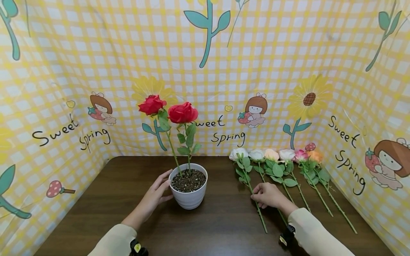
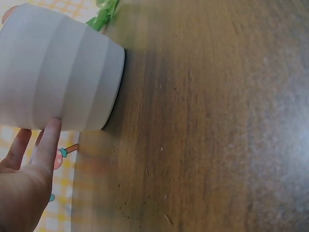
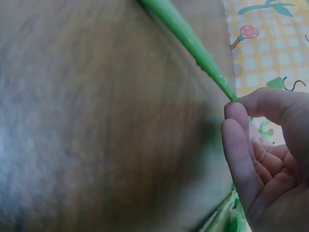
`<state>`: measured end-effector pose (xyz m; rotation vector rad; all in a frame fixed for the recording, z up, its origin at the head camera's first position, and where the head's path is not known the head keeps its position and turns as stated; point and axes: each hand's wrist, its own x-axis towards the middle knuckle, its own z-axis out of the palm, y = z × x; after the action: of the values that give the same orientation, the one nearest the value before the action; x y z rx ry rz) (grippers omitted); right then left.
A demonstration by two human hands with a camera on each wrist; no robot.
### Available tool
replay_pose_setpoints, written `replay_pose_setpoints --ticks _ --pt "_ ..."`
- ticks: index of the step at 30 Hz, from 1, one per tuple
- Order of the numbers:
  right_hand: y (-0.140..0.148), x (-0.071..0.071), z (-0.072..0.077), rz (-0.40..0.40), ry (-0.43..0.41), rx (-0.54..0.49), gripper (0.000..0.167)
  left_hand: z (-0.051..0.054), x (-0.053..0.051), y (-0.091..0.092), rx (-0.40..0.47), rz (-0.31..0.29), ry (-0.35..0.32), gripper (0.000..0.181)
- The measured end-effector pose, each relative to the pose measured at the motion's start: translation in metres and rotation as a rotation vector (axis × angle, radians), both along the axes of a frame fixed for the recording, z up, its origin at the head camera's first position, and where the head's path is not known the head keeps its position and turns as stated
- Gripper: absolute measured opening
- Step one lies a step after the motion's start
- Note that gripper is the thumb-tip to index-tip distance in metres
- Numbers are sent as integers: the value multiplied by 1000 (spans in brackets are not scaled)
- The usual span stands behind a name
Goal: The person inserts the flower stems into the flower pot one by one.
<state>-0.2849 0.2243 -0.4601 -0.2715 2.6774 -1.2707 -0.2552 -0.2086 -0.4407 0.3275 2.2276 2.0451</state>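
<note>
Two red roses (image 1: 183, 113) stand upright in the soil of a white ribbed flowerpot (image 1: 189, 200). My left hand (image 1: 153, 195) touches the pot's left side with fairly straight fingers; in the left wrist view the fingertips (image 2: 52, 128) meet the pot wall. To the right, my right hand (image 1: 268, 195) pinches the green stem of a white rose (image 1: 238, 154) between thumb and fingers. That stem (image 3: 193, 46) shows close up in the right wrist view, its lower end running toward the camera. The rose's head lies toward the back of the table.
Several more roses, among them a white one (image 1: 286, 155), a peach one (image 1: 271, 155), a pink one (image 1: 301, 155) and an orange one (image 1: 315, 156), lie in a row on the brown table (image 1: 221, 227). A yellow checked cloth (image 1: 205, 85) hangs around the back and sides.
</note>
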Motion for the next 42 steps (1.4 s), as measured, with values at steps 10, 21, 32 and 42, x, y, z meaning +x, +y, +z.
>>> replay_pose_setpoints --ticks 10,21,32,42 --pt "-2 1 15 34 90 -26 18 -1 0 0 3 2 -1 53" --pt "-4 0 38 22 185 -53 18 -2 0 0 -1 12 -2 52" --pt "-14 1 55 41 295 -100 17 -2 1 0 -5 19 0 54" --pt "-28 -2 73 77 391 -109 24 1 1 2 -7 14 5 52"
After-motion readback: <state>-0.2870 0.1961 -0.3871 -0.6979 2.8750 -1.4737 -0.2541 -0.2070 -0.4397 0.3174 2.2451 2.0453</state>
